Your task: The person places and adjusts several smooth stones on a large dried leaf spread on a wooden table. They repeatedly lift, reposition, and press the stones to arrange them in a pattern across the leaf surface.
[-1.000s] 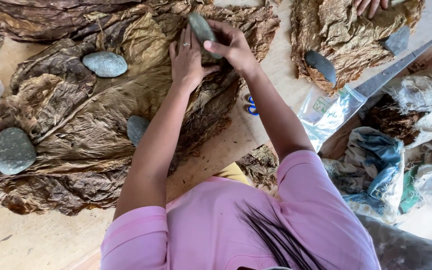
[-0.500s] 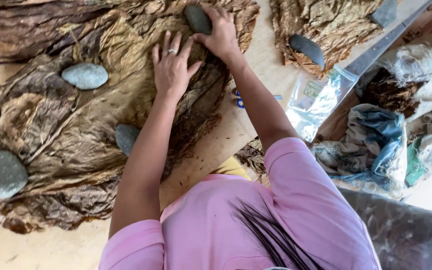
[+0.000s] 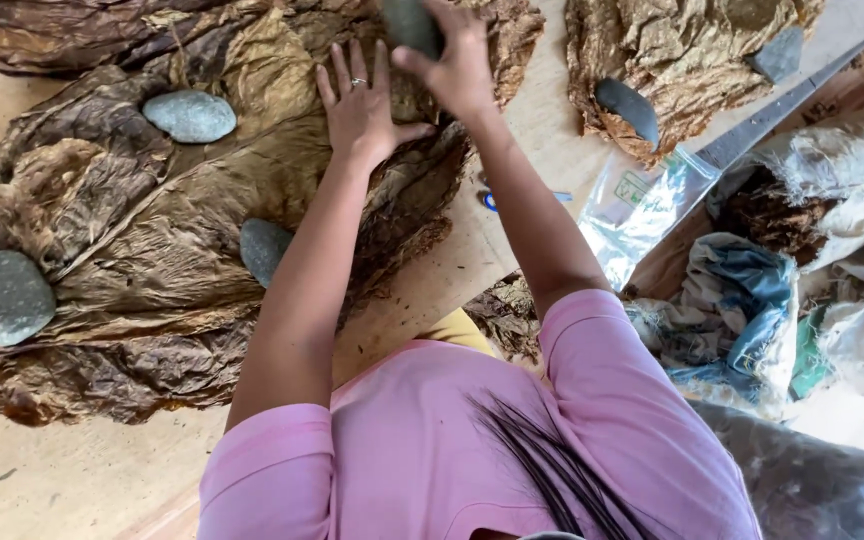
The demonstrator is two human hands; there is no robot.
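Large dried brown leaves (image 3: 152, 230) lie spread in a pile on a wooden surface. My left hand (image 3: 360, 105), with a ring on one finger, presses flat on the leaves with fingers apart. My right hand (image 3: 457, 60) grips a dark grey stone (image 3: 410, 22) at the top of the pile, just beside my left hand. Three other grey stones rest on the leaves: one upper left (image 3: 190, 116), one in the middle (image 3: 264, 250), one at the far left (image 3: 2, 297).
A second leaf pile (image 3: 682, 60) at upper right carries a dark stone (image 3: 627, 108) and a grey one (image 3: 780, 55). A clear plastic bag (image 3: 647, 205), a long metal strip (image 3: 782, 110), blue-handled scissors (image 3: 492, 200) and bundled cloths (image 3: 752, 320) lie at the right.
My left hand has stayed flat on the leaves. My right hand has kept hold of the dark stone and shifted it slightly near the top of the pile; the view has shifted.
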